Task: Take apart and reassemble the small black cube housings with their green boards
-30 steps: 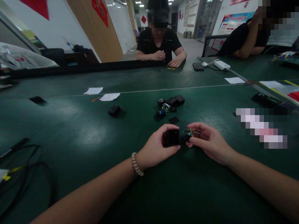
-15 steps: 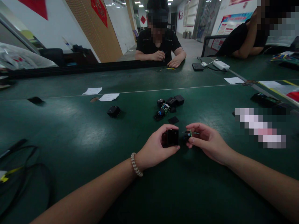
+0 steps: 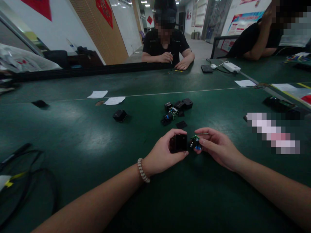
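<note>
Between its thumb and fingers my left hand [image 3: 165, 149] grips a black box-shaped housing [image 3: 181, 142], its dark face towards the right. Just right of it, my right hand [image 3: 217, 145] pinches a small circuit board [image 3: 195, 141] with green edges and blue parts. A narrow gap separates the board from the housing. Beyond my hands lie another bare circuit board [image 3: 173, 112], several black housings [image 3: 187, 103] and a flat black plate [image 3: 181, 124]. A separate black box [image 3: 120, 115] stands farther left.
Black cables [image 3: 29, 171] lie at the left of the green table [image 3: 102, 200]. Paper slips [image 3: 114, 100] lie along the table seam. At the far side, a person [image 3: 167, 45] handles a thin tool. A white adapter [image 3: 231, 67] is at the back right.
The circuit board in my right hand has turned, so more of its blue parts face me. My left hand keeps its grip on the housing. The whole view has shifted slightly.
</note>
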Demonstrator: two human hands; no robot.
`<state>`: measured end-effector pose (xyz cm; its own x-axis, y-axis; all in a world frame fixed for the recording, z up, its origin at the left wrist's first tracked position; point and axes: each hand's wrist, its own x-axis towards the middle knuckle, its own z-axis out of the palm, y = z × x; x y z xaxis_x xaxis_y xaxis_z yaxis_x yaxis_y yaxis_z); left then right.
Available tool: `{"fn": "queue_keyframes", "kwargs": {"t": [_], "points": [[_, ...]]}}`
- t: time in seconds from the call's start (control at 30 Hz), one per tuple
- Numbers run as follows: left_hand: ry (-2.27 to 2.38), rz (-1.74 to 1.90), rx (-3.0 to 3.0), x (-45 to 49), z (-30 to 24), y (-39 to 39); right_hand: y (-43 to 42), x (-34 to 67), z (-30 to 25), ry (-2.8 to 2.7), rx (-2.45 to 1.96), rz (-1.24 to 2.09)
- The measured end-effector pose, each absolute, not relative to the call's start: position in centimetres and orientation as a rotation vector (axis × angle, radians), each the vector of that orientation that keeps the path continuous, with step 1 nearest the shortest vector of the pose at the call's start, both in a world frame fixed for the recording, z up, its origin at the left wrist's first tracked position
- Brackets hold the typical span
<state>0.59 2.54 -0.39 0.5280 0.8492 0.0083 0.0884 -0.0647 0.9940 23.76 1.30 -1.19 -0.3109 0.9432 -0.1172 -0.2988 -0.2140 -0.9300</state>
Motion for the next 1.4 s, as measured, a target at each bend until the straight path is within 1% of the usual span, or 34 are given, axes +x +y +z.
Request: {"fn": "queue_keyframes", "kwargs": {"t": [0.8,1.07,1.4], "points": [[0.851,0.744,1.568,0.30,-0.57,2.68,1.16,23.75,-1.03,-1.088,-0.959,1.644],[0.858,0.742,1.557,0.23,-0.48,2.65,1.25,23.80,-1.53,-1.191,-1.032,1.559],[0.845,0.740,1.572,0.19,-0.54,2.71,1.13,23.69,-1.33,-1.207,-1.044,1.564]]}}
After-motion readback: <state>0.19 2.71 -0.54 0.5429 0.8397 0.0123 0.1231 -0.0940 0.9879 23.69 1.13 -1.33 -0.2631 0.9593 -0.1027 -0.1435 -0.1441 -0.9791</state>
